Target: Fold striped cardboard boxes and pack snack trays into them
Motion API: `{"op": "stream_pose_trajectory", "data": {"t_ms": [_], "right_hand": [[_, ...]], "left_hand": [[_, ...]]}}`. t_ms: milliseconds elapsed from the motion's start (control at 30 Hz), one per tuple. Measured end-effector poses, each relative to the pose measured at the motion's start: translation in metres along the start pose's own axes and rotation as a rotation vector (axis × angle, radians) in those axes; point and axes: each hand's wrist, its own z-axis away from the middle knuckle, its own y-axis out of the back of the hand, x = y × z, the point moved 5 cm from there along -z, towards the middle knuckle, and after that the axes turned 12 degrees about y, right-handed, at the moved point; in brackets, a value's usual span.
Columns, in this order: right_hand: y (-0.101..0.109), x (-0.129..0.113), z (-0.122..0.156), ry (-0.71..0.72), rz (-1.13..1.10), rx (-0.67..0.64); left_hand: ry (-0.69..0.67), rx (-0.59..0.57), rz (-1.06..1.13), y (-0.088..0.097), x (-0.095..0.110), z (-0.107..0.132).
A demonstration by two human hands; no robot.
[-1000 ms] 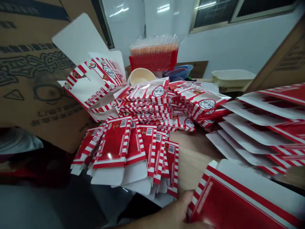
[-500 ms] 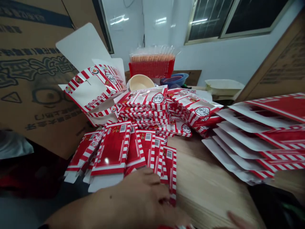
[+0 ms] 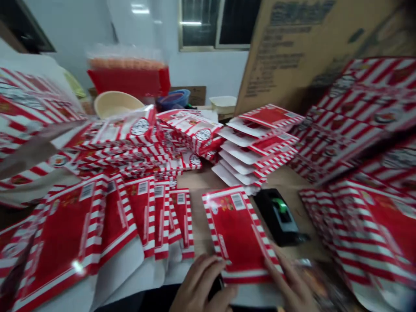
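Observation:
A flat red carton [image 3: 238, 242] with red-and-white striped edges and a barcode lies in front of me, its white end flap toward me. My left hand [image 3: 203, 286] has its fingers bent at the carton's lower left corner, with the thumb by the flap. At the lower right edge, my right hand [image 3: 289, 281] holds the carton's side with its fingers along the stripes; its thumb is hidden. Several similar cartons [image 3: 141, 216] lie overlapping to the left, their white flaps open toward me.
A black tape dispenser [image 3: 277, 216] stands right of the carton. Stacked cartons [image 3: 256, 147] are behind it, and more striped cartons [image 3: 367, 229] stand at the right. Farther back are a cream bowl [image 3: 117, 104], a blue basin [image 3: 173, 99] and a large cardboard box [image 3: 286, 47].
The view has swung right. My left hand has left the overlapping cartons, and a single carton now lies between both hands. More of my right hand shows.

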Motion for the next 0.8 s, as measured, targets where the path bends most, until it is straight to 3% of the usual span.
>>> {"op": "stream_pose_trajectory", "data": {"t_ms": [100, 167, 300, 467, 633, 733, 800], "right_hand": [[-0.016, 0.006, 0.006, -0.032, -0.066, 0.064], [-0.017, 0.002, 0.009, -0.031, -0.147, 0.058], [-0.001, -0.004, 0.017, -0.093, -0.301, -0.011], [-0.003, -0.004, 0.012, 0.014, -0.236, -0.056], [0.000, -0.001, -0.001, 0.057, -0.204, 0.064], [0.016, -0.008, 0.006, -0.060, -0.274, 0.028], [0.030, -0.016, 0.017, -0.156, -0.299, -0.036]], "left_hand": [[-0.005, -0.170, -0.064, -0.047, 0.007, -0.007], [0.024, -0.255, -0.086, -0.059, 0.005, -0.008], [0.038, -0.288, -0.144, -0.054, -0.004, -0.002], [0.064, -0.192, -0.229, -0.057, -0.009, -0.002], [-0.015, -0.134, -0.241, -0.068, -0.006, -0.017], [-0.098, -0.199, -0.175, -0.063, 0.001, -0.025], [-0.105, -0.154, -0.123, -0.052, 0.005, -0.029]]}}
